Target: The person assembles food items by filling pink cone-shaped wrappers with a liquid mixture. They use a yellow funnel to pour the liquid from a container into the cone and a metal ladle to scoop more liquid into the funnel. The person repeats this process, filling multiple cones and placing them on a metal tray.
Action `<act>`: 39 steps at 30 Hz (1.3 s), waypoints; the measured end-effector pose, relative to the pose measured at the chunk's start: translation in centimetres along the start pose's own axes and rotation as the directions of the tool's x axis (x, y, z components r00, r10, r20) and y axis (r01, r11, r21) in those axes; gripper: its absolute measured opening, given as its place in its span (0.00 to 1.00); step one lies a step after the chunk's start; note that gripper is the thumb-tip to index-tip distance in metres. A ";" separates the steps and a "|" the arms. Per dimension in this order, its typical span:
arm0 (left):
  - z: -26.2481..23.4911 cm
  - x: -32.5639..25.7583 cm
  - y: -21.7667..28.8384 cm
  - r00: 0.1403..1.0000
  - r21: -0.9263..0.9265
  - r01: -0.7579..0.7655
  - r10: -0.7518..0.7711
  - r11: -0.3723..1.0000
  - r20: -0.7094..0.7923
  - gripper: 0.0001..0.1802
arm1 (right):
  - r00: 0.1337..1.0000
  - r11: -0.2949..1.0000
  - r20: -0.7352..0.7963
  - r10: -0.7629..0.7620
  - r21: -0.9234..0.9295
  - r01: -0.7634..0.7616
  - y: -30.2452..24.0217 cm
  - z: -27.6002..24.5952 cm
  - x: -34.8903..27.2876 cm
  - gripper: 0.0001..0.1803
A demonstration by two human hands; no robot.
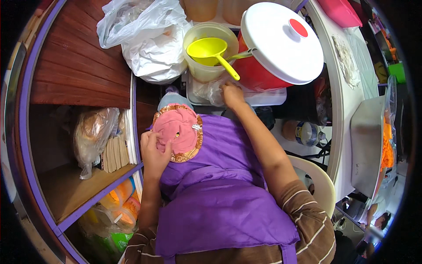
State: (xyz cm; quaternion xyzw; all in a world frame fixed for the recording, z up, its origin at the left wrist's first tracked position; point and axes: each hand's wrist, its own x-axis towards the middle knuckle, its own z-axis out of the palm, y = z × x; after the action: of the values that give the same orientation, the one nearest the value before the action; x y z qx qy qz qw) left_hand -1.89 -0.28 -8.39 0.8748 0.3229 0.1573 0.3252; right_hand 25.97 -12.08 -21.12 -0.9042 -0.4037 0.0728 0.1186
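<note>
Pink cloth (176, 124) lies on your purple apron (229, 143), your left hand (154, 152) probably steadying it, fingers curled at its edge, pinch unclear. Farther off, your right hand (232, 95) bends its fingers at a clear plastic bag (215, 93), grip hidden.

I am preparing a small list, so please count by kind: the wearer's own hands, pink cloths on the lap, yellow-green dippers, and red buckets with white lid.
Own hands: 2 (left hand, right hand)
Pink cloth: 1
Yellow-green dipper: 1
Red bucket with white lid: 1
Total: 5
</note>
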 end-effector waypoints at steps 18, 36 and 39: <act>15.1 8.3 4.3 0.752 -0.520 0.446 0.010 0.729 0.659 0.17 | 0.969 0.907 -0.060 0.241 0.368 -0.203 2.2 -1.2 0.4 0.17; 25.1 16.3 3.9 0.401 -0.310 0.551 -0.080 -0.775 0.912 0.21 | 0.671 0.306 -0.499 0.548 0.866 0.395 -4.9 -14.0 -8.4 0.14; 16.5 12.5 7.0 0.464 -0.305 0.619 0.024 -0.724 0.885 0.24 | 0.793 0.482 -0.474 0.382 0.835 0.267 -7.1 -15.2 -10.0 0.13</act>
State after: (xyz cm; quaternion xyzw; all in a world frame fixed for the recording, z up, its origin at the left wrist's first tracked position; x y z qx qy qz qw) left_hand 18.63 -3.67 -15.06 -0.1083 0.3267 -0.0250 0.9386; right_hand 17.75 -17.38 -4.19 -0.7003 -0.2152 -0.0215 0.6803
